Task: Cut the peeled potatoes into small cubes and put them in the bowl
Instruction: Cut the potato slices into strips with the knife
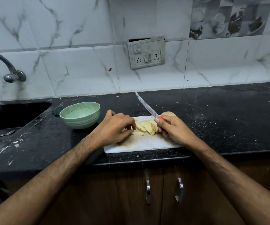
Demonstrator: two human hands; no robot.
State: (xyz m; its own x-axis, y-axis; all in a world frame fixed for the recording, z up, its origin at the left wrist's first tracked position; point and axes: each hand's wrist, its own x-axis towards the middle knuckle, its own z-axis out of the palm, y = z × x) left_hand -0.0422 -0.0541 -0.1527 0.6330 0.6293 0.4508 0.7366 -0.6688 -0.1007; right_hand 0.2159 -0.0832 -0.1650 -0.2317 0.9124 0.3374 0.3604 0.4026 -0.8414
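Pale potato slices lie fanned on a white cutting board at the counter's front edge. My left hand sits on the board's left part, its curled fingertips touching a slice at the left of the pile. My right hand grips an orange-handled knife whose blade points up and away toward the wall, off the potato. A whole peeled potato lies behind my right hand. A light green bowl stands left of the board; it looks empty.
A black sink with a spoon in it lies at the left, with a tap above. A switch and socket plate is on the tiled wall. The black counter stretches right. Cabinet handles are below.
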